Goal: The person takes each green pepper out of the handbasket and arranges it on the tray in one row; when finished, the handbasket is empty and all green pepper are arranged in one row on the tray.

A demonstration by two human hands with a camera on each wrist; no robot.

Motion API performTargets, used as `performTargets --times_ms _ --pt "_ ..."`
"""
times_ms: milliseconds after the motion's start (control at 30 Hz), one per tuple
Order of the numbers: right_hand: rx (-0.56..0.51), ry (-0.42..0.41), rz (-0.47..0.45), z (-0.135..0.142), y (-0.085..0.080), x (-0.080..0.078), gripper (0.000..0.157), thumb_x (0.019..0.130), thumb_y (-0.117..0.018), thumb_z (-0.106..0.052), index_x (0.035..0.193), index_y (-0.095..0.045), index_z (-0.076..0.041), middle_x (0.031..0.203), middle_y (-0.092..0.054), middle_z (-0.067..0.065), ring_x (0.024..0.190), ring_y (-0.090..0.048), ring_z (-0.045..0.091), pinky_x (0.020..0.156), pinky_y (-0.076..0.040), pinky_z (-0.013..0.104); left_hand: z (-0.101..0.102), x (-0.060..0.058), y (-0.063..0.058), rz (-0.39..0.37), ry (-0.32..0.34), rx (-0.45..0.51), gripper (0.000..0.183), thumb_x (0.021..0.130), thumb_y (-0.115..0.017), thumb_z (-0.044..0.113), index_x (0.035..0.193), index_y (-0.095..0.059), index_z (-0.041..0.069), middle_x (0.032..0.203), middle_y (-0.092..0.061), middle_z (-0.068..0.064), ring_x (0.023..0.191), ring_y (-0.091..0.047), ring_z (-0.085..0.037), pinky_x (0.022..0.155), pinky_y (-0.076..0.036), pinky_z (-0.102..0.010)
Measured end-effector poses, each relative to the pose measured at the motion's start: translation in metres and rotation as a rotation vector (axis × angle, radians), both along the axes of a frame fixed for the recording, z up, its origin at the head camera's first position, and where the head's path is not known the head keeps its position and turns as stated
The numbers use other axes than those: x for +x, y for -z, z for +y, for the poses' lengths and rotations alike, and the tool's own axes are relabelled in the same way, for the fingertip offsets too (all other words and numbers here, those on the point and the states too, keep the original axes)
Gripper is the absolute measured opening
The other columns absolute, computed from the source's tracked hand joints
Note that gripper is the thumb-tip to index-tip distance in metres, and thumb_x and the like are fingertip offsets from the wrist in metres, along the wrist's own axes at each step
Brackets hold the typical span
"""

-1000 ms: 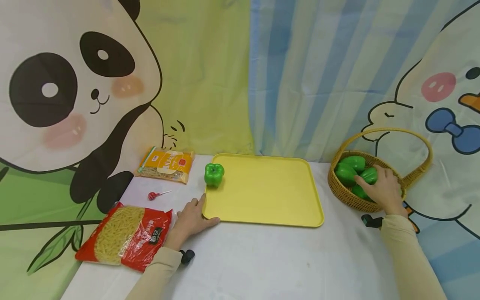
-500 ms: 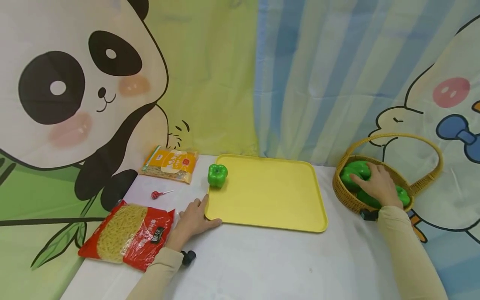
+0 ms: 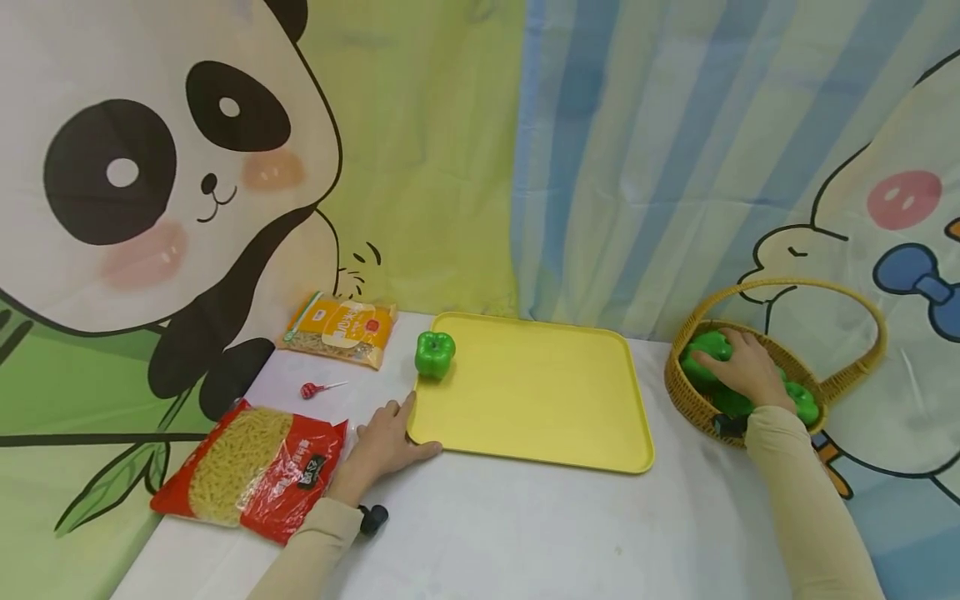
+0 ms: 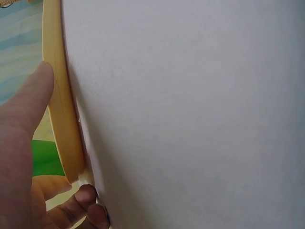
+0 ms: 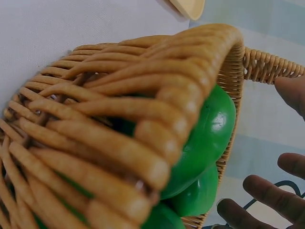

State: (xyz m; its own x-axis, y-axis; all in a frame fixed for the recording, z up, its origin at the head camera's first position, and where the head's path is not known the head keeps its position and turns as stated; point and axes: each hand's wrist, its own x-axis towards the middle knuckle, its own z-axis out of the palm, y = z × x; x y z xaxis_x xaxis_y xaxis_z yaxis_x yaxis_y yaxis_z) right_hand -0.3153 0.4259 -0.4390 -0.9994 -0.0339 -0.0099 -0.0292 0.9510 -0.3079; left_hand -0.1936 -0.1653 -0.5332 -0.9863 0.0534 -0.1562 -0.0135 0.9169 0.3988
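Observation:
In the head view my left hand (image 3: pixel 382 446) rests at the near left corner of a yellow tray (image 3: pixel 540 400). Its thumb touches the near rim and its index finger the left side; the left wrist view shows the thumb (image 4: pixel 40 88) straight against the rim. A green bell pepper (image 3: pixel 435 354) stands at the tray's left edge. My right hand (image 3: pixel 750 371) is over a wicker basket (image 3: pixel 684 402) holding several green peppers (image 3: pixel 708 354). From the right wrist, its fingers (image 5: pixel 267 191) look spread and apart from the peppers (image 5: pixel 212 124), with nothing between them.
A red bag of pasta (image 3: pixel 255 475) lies by my left forearm. Beyond it are a red lollipop (image 3: pixel 318 389) and an orange food packet (image 3: pixel 341 331). The basket's tall handle (image 3: pixel 870 321) arches above its right side. A printed curtain (image 3: pixel 585 167) hangs behind the table.
My right hand has shifted slightly left and lower into the basket, and the peppers there have shifted. My left hand keeps its place at the tray corner. The head view has turned a little.

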Motion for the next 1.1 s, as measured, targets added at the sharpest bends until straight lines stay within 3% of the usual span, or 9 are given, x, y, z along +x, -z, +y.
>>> performTargets --times_ms 567,900,1100 --pt "-0.018 -0.045 -0.11 0.006 0.018 -0.023 0.101 0.093 -0.052 -0.069 0.156 -0.023 0.004 0.154 -0.017 0.044 0.136 -0.022 0.066 0.103 -0.027 0.078 0.0 -0.005 0.001 0.006 0.001 0.005 0.114 0.075 -0.071 0.074 0.16 -0.025 0.013 0.144 -0.048 -0.018 0.122 -0.05 -0.032 0.099 -0.039 -0.066" --pt "0.065 -0.13 -0.099 0.002 0.02 -0.034 0.093 0.095 -0.056 -0.061 0.152 -0.03 0.007 0.149 -0.027 0.046 0.133 -0.026 0.067 0.105 -0.027 0.078 -0.001 -0.001 0.004 -0.007 -0.02 0.007 0.115 0.074 -0.072 0.074 0.16 -0.026 0.013 0.14 -0.05 -0.018 0.118 -0.051 -0.031 0.098 -0.041 -0.066" --pt "0.104 -0.14 -0.119 0.004 0.022 -0.034 0.087 0.095 -0.059 -0.054 0.149 -0.033 0.01 0.148 -0.03 0.044 0.135 -0.024 0.065 0.108 -0.023 0.076 0.0 -0.001 0.002 0.006 -0.013 -0.002 0.114 0.075 -0.072 0.073 0.16 -0.027 0.012 0.138 -0.051 -0.018 0.116 -0.051 -0.03 0.096 -0.042 -0.064"
